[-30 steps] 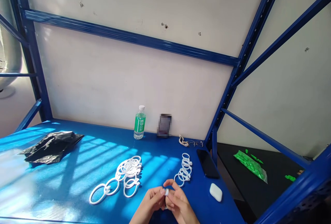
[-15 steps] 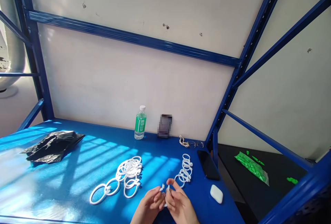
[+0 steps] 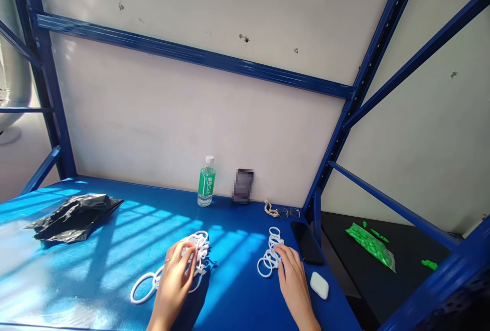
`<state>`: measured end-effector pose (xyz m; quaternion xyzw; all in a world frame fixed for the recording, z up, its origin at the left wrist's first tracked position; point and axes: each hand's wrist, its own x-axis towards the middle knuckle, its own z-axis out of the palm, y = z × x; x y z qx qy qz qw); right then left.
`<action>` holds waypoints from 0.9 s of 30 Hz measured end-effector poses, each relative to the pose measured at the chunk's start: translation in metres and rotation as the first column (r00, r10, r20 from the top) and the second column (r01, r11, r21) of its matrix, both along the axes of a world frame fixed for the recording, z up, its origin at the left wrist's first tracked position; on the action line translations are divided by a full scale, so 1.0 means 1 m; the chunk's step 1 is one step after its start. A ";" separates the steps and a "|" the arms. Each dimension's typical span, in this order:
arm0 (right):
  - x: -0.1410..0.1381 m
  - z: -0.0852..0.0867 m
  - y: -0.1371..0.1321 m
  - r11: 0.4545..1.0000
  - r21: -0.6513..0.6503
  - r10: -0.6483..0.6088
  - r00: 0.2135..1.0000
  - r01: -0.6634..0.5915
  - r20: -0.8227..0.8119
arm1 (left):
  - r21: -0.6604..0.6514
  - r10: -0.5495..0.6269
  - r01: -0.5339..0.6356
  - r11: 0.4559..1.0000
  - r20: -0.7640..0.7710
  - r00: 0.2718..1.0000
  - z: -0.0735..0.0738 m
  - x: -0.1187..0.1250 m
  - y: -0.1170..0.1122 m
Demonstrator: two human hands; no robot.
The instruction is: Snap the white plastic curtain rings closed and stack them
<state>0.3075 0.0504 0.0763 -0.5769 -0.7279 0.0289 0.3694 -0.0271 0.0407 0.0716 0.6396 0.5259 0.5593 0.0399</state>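
Observation:
My left hand [image 3: 174, 277] lies over a heap of white plastic rings [image 3: 195, 245] on the blue table [image 3: 115, 239], its fingers curled onto the rings. A chain of linked rings [image 3: 143, 286] trails out to the left of it. My right hand [image 3: 293, 277] rests on a smaller chain of white rings [image 3: 271, 252] further right, fingertips bent down on it. Whether either hand has a ring pinched is hidden by the fingers.
A green-labelled water bottle [image 3: 206, 182] and a blurred dark object [image 3: 242, 186] stand by the wall. Glasses [image 3: 289, 212], a black phone [image 3: 306, 243] and a white earbud case [image 3: 319, 285] lie at the right. A black plastic bag [image 3: 72, 216] sits at the left. Green parts [image 3: 369, 242] lie on the neighbouring black table.
My hands were together near the front edge, fingering a small white piece. They have moved apart: the left onto the big ring heap, the right onto the small ring chain.

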 end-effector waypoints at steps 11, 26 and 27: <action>0.015 -0.015 0.009 0.993 0.050 -0.115 0.964 0.106 0.241 | 0.008 0.128 -0.129 0.992 -0.164 0.978 -0.009 -0.009 0.005; -0.056 0.041 -0.040 0.801 -0.276 0.357 0.793 -0.532 -0.494 | -0.189 -0.457 0.547 0.816 0.370 0.809 0.028 0.088 -0.038; -0.058 0.040 -0.041 0.790 -0.272 0.353 0.770 -0.550 -0.531 | -0.211 -0.452 0.560 0.801 0.402 0.797 0.028 0.092 -0.039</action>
